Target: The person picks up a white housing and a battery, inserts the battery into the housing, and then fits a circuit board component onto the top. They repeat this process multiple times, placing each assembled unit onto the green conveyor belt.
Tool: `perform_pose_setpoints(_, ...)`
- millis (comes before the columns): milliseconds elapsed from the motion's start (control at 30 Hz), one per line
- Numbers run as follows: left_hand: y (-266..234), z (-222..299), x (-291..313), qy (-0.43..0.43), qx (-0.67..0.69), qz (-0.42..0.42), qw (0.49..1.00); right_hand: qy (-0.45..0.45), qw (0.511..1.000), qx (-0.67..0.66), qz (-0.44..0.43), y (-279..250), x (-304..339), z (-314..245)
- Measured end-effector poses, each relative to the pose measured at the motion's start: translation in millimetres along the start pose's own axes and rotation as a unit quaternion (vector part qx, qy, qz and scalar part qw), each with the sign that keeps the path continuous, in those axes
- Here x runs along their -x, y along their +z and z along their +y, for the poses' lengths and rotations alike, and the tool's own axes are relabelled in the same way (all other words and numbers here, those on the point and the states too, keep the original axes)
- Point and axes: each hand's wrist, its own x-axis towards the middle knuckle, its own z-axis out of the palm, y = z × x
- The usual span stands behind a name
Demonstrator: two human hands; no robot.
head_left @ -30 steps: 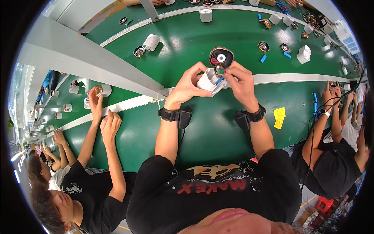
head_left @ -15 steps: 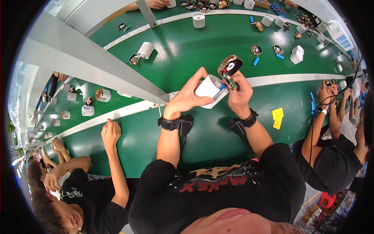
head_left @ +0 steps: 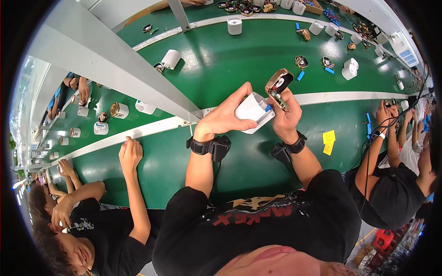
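My left hand is wrapped round a ribbed white plastic housing, tilted with its open end toward my right hand. A small blue part, perhaps a battery cell, shows at that opening. My right hand pinches a gold-rimmed cap assembly, with a black inside, a round white-centred part and red wires. A green circuit board hangs from the cap close to my right fingers. The cap stands apart from the housing, just above and right of its opening. My right fingertips are partly hidden behind the parts.
A grey metal post slants down on the left, beside a white rail crossing the green bench. Beyond lie white housings, cap assemblies and blue cells. Yellow notes lie right. Co-workers sit either side; cables hang right.
Both my hands have shifted slightly right with the housing and cap. The cap has turned a little, showing its gold side more. At far left, another person's hand now reaches over the parts.
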Motion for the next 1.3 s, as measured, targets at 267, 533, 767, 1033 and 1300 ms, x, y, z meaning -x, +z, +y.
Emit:
perform_pose_setpoints(267,-3,-4,-6,0.032,0.046,0.025,0.998,0.053,0.996,-0.045,-0.059,-12,-12,-2)
perform_pose_setpoints(533,-13,-13,-2,0.031,0.087,-0.037,0.995,0.134,0.963,-0.116,-0.202,-30,-30,-15)
perform_pose_setpoints(767,-8,1,1,0.023,0.088,-0.029,0.995,-0.009,0.973,0.031,-0.229,-26,-31,-20)
perform_pose_setpoints(1033,-5,9,3,0.017,0.051,-0.008,0.999,-0.025,0.979,0.048,-0.195,-16,-29,-25)
perform_pose_setpoints(1300,-3,9,2,0.020,0.029,0.017,0.999,0.039,0.973,0.085,-0.212,-13,-26,-31)
